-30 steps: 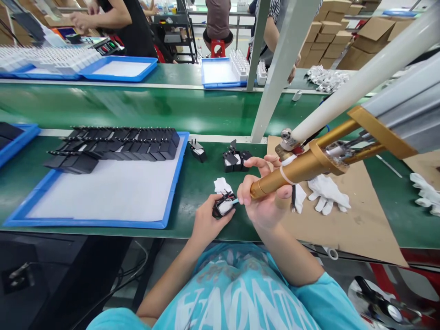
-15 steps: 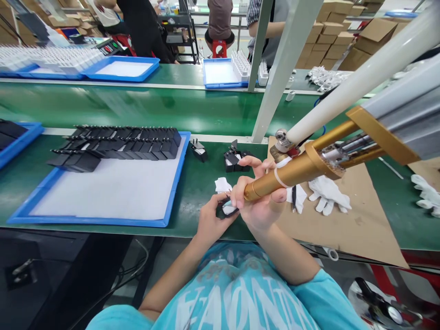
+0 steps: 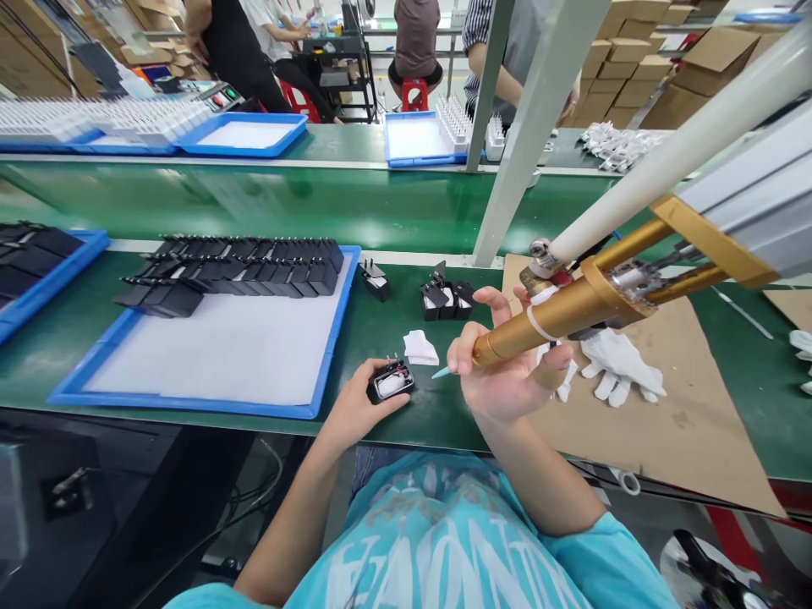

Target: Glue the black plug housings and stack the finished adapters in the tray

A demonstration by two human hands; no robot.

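Note:
My left hand (image 3: 355, 413) grips a black open plug-adapter case (image 3: 392, 382) by its sides, just above or on the green bench. White material and small wires show inside the case. My right hand (image 3: 498, 385) is closed around the front of a gold glue dispenser gun (image 3: 558, 315), thumb and fingertips at its barrel. The dispenser's pale blue nozzle (image 3: 441, 372) points left, a short gap to the right of the case. A scrap of white cloth (image 3: 419, 348) lies behind that gap. Beyond it stand several black adapter cases (image 3: 447, 300) with raised flaps.
A blue-rimmed tray (image 3: 317, 372) on the left holds rows of black adapters (image 3: 279, 266). White gloves (image 3: 618, 368) lie on cardboard (image 3: 691, 414) at the right. A white metal post (image 3: 517, 144) rises behind the bench; co-workers sit and stand beyond.
My left hand has moved left with the adapter case, away from the nozzle. My right hand and the dispenser show slightly further right, as the view has shifted; the nozzle tip is now exposed.

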